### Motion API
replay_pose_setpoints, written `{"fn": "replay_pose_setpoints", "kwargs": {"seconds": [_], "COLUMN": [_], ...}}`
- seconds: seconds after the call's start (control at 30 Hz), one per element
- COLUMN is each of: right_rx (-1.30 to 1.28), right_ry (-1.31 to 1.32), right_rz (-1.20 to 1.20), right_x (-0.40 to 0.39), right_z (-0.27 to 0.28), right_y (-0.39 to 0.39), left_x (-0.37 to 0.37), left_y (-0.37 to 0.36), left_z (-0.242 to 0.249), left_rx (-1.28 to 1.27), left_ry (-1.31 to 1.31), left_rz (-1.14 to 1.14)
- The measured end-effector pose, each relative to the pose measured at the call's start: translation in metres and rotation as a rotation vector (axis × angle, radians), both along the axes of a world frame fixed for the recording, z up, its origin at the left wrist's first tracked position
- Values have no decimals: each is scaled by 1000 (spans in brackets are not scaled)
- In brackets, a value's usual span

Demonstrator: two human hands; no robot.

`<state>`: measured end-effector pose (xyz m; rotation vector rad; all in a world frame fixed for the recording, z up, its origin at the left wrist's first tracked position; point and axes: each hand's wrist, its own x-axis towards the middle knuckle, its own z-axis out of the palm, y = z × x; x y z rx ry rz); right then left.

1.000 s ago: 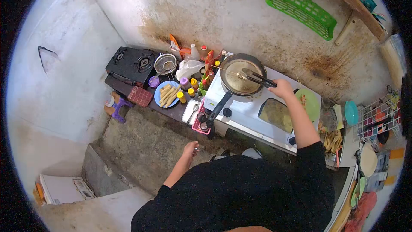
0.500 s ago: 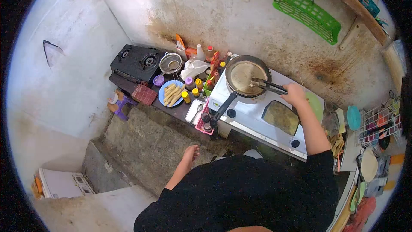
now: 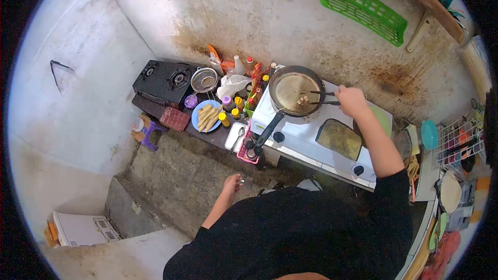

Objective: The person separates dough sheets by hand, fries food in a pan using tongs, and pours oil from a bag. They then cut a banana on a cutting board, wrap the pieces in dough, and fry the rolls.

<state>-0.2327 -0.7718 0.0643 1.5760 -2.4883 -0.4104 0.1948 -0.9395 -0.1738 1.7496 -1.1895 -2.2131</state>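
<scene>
My right hand (image 3: 353,99) is closed round dark tongs (image 3: 326,97), whose two arms reach over the frying pan (image 3: 278,102). Their tips stand apart beside small brownish pieces of food (image 3: 302,101) in the pan. Pale, cloudy liquid covers the pan's bottom, and its black handle (image 3: 270,128) points toward my body. The pan sits on the left side of a white stove (image 3: 301,134). My left hand (image 3: 232,184) hangs low in front of the counter, fingers loosely curled, with a small bright glint at the fingertips.
Left of the stove are a blue plate (image 3: 196,119) of pale rolls, a white tray (image 3: 233,142) with a spoon, several bottles and a strainer (image 3: 204,80). A black two-burner stove (image 3: 162,84) stands farther left. A wire rack (image 3: 459,148) is at the right.
The tongs' arms have spread wider apart over the pan, and my right hand has shifted slightly up and left. The whole view has moved a little. My left hand stays low.
</scene>
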Motion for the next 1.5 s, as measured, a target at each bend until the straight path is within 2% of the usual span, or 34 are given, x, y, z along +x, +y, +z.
{"fn": "replay_pose_setpoints", "kwargs": {"seconds": [0.13,0.37,0.53,0.63,0.73,0.83,0.9,1.07,1.17,1.37,1.5], "right_rx": [102,356,480,361,100,-2,-219,-275,-318,-235,-212], "right_ry": [68,32,55,35,5,83,174,134,152,-16,-79], "right_rz": [247,175,253,218,181,95,54,-126,-119,-246,-312], "right_x": [-29,-29,-53,-55,-45,-44,-38,-9,9,44,54], "right_z": [24,62,38,35,47,21,-16,-75,-93,-78,-65], "right_y": [-28,-95,-128,-126,-101,-73,-48,-13,0,13,20], "left_x": [-3,2,7,15,24,28,29,27,16,-4,-9], "left_y": [-5,-4,-1,-2,-3,-1,-2,-3,-9,-9,-15], "left_z": [-10,-25,-16,-19,-17,-8,-9,-16,-17,-22,-40], "left_rx": [20,17,32,47,71,63,71,59,44,-57,5], "left_ry": [-28,19,15,19,-16,-46,-68,-60,-87,-7,-89], "left_rz": [-54,16,0,0,20,67,86,83,-1,-26,-97]}}
